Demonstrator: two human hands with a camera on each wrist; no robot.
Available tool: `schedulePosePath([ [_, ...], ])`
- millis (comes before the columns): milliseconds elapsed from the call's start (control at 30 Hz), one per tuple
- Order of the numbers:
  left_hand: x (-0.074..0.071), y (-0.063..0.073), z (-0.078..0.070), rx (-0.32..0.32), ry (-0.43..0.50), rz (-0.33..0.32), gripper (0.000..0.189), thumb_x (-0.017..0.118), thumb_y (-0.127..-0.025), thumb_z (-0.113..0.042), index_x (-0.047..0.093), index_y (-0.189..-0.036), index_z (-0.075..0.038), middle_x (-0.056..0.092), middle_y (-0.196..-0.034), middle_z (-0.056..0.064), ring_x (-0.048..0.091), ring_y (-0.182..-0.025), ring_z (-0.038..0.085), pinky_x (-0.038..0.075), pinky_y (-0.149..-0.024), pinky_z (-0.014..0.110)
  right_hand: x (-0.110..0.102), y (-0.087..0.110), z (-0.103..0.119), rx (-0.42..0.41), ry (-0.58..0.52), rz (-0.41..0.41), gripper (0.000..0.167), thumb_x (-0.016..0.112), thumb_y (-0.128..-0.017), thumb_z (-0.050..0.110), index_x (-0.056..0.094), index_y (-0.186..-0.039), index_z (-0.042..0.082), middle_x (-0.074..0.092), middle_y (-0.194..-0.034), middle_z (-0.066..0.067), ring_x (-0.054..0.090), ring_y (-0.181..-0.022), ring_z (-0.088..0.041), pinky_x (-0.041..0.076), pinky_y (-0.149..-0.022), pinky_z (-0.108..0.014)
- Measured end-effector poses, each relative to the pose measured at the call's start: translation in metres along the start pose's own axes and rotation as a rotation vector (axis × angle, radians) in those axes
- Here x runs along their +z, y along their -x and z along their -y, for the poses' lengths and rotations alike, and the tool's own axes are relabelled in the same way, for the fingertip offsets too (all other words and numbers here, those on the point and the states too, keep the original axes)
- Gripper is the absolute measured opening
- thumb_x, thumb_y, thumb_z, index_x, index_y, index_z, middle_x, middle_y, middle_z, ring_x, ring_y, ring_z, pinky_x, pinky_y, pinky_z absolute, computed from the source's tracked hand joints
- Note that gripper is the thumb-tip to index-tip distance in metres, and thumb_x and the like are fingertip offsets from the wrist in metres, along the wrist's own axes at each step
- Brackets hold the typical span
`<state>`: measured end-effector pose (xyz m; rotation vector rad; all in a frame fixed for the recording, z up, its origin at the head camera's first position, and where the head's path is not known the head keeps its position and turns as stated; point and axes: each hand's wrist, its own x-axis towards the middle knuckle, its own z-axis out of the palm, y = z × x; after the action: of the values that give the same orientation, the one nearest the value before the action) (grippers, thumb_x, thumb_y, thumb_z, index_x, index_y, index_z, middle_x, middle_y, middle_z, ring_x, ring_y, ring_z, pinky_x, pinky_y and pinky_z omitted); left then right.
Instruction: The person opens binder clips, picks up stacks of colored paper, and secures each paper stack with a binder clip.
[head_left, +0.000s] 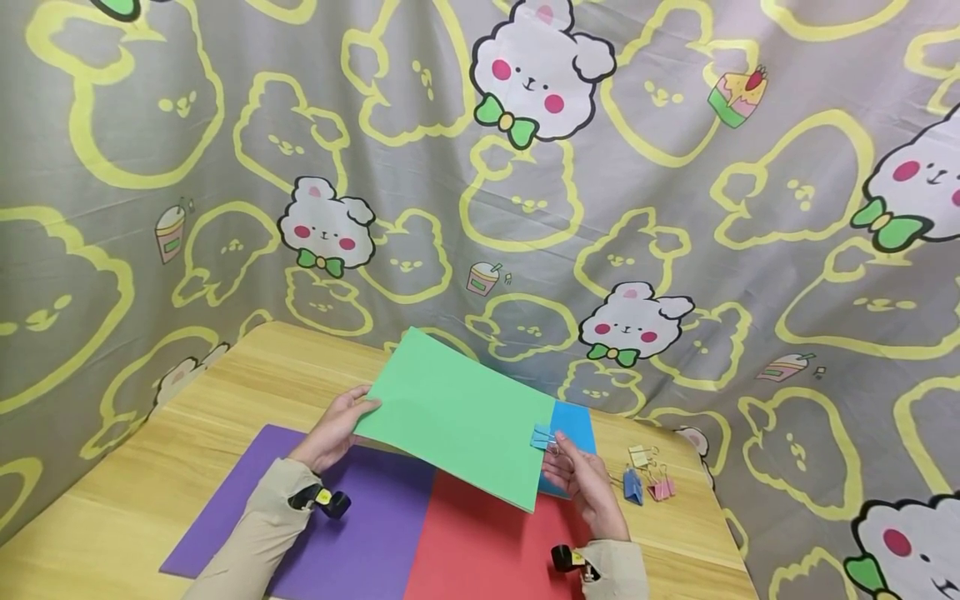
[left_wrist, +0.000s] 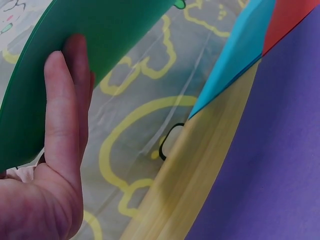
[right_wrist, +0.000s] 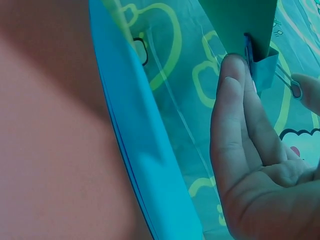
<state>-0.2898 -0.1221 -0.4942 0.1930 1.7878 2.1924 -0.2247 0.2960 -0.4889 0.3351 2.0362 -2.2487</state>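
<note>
A: Far left, go.
B: Bare wood of the bench (head_left: pixel 112 508), then a purple sheet (head_left: pixel 360 533) flat on it.
A: Left hand (head_left: pixel 337 425)?
B: Grasping. Thumb on top, fingers laid along the underside, pinching the left edge of the green sheet (head_left: pixel 457 408). The left wrist view shows those fingers nearly straight against it.
A: Green sheet's where?
B: Mid-air, tilted, over the purple sheet and a red sheet (head_left: pixel 487 550). One layer or several, can't tell.
A: Red sheet?
B: Flat, meets the purple one on its right side. Green partly covers both from the head camera.
A: Next.
B: Light-blue clip (head_left: pixel 542 437), at the green sheet's right edge. Right wrist view has the edge in its mouth; how firmly it bites, can't tell.
A: Right hand (head_left: pixel 587 483)?
B: Also grasping: pinches the clip's wire handles between thumb and fingers.
A: Behind it?
B: Blue sheet (head_left: pixel 574 423), beyond the red one, partly hidden by green and the hand.
A: Far right?
B: Three loose clips near each other on the bench: dark-blue clip (head_left: pixel 633 486), yellow clip (head_left: pixel 639 457) a bit farther back, pink clip (head_left: pixel 662 488) rightmost. Patterned grey curtain (head_left: pixel 420 183) behind everything.
</note>
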Motion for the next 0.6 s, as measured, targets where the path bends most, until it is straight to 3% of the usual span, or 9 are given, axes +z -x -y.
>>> schedulePosePath([
  [233, 0.0007, 0.0007, -0.0003, 0.003, -0.004, -0.008, 0.054, 0.047, -0.110, -0.019, 0.027, -0.153, 0.006, 0.070, -0.099, -0.007, 0.072, -0.082, 0.006, 0.063, -0.075, 0.027, 0.0024, 0.0021, -0.0019, -0.035, -0.006, 0.016, 0.042, 0.059, -0.105, 0.043, 0.069, -0.107, 0.003, 0.076, -0.082, 0.002, 0.076, -0.079, -0.012, 0.066, -0.078, -0.031],
  [433, 0.0014, 0.0023, -0.0007, 0.010, -0.002, -0.009, 0.052, 0.046, -0.111, -0.020, 0.028, -0.152, 0.007, 0.068, -0.100, -0.007, 0.071, -0.083, 0.006, 0.062, -0.075, 0.025, 0.0051, 0.0027, -0.0020, -0.011, -0.029, 0.019, 0.052, 0.053, -0.106, 0.050, 0.059, -0.121, 0.000, 0.071, -0.091, -0.001, 0.075, -0.084, -0.017, 0.065, -0.081, -0.035],
  [600, 0.0033, 0.0027, -0.0011, 0.014, 0.000, -0.012, 0.050, 0.046, -0.111, -0.020, 0.031, -0.151, 0.006, 0.068, -0.100, -0.007, 0.070, -0.083, 0.005, 0.062, -0.077, 0.025, 0.0095, 0.0024, -0.0006, -0.007, -0.118, 0.069, 0.049, 0.049, -0.108, 0.050, 0.051, -0.122, 0.003, 0.068, -0.092, -0.003, 0.075, -0.081, -0.019, 0.065, -0.078, -0.034],
])
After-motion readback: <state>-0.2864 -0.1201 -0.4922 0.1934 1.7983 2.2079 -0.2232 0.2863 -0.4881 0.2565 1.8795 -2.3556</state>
